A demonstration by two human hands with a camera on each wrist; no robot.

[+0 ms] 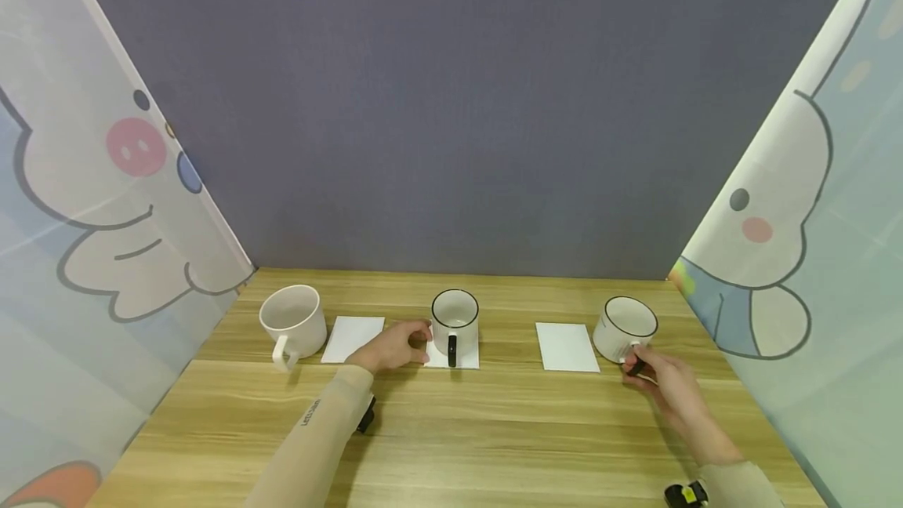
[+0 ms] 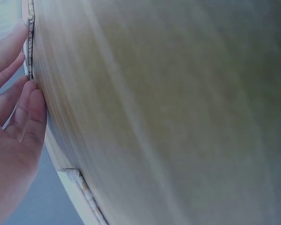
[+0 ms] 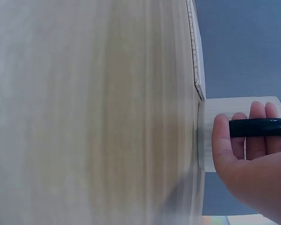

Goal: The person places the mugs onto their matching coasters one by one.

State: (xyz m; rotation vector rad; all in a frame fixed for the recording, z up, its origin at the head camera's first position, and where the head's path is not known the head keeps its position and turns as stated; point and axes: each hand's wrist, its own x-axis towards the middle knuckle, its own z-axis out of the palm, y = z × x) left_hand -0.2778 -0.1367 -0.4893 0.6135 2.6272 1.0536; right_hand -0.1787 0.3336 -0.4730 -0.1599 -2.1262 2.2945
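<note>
Rightmost mug [image 1: 615,336], white (black-rimmed, black-handled)

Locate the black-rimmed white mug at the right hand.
Head view, right side: the black-rimmed white mug is just right of the rightmost square white pad, the right hand gripping its black handle.

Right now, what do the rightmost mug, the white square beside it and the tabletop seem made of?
Rightmost mug: probably glazed ceramic, possibly enamel; smooth, its black handle glossy. White square: likely matte board, layered-looking edge. Tabletop: wood or laminate, streaked grain, soft sheen.
</note>
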